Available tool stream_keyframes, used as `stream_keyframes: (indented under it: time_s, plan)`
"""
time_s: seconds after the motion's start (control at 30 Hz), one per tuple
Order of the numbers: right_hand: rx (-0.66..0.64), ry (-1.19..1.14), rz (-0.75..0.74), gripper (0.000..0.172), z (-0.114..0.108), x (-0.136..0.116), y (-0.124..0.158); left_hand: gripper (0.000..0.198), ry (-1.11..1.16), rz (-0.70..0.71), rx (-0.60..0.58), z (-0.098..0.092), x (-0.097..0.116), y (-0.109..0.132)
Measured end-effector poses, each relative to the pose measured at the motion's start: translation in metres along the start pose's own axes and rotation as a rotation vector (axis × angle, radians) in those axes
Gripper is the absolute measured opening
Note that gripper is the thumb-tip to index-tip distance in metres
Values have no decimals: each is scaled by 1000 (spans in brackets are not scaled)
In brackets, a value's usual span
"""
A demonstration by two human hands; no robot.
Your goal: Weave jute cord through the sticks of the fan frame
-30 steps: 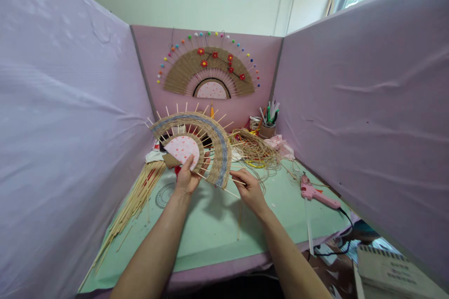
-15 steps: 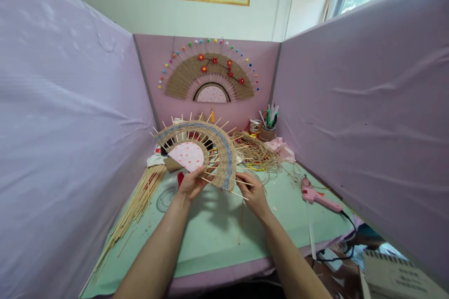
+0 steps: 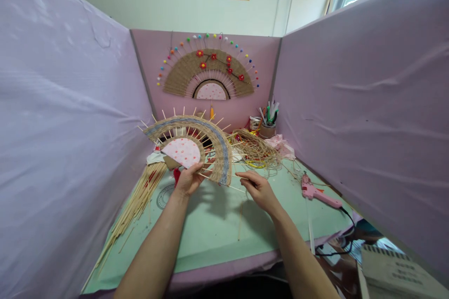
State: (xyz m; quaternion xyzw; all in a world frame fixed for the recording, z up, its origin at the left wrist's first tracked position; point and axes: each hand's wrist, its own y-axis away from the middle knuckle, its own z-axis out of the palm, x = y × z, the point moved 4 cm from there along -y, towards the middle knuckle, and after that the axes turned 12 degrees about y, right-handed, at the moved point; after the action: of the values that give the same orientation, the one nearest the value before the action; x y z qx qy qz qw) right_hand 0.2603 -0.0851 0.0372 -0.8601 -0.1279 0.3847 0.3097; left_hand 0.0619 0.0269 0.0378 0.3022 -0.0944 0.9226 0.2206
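Note:
My left hand (image 3: 189,180) grips a half-round woven fan (image 3: 224,152) near its lower inner edge, thumb in front, other fingers partly hidden behind. The fan has tan twine with a blue-grey band, woven over thin wooden sticks that stick out all round. Its inner half-disc (image 3: 183,151) is white-pink with red dots. The fan is held tilted above the table. Beside its lower right end, my right hand (image 3: 257,189) is closed in a pinch at a stick's tip; whether it holds the stick or a thin strand is unclear.
Loose wooden sticks (image 3: 135,205) lie at left, near a clear protractor (image 3: 164,197). Tangled twine (image 3: 257,149) and a tool pot (image 3: 268,130) are at the back right. A pink glue gun (image 3: 317,192) rests at right. A finished fan (image 3: 182,71) hangs on the back panel.
The woven fan and my left hand have shifted slightly left. My right hand's fingers have drawn outward from the fan's edge, leaving a wider gap. The camera view has also moved slightly.

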Motion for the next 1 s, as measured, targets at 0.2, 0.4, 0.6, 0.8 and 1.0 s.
stream_keyframes:
  time_s: [0.2,0.4,0.6,0.8,1.0]
  plan:
    - [-32,106,11,22,-15,-1,3,47,-37,51,-26,0,3,-1]
    - [7,188,-14,21,-24,-11,4,39,-54,48,1,-2,3,-2]
    - [-19,255,-79,23,-22,-24,7,38,-6,64,36,-1,5,-2]
    - [45,247,-102,21,-19,-24,9,46,67,62,29,-2,7,-3]
    - [124,226,-84,19,-23,-24,11,46,66,62,50,-3,7,-2]
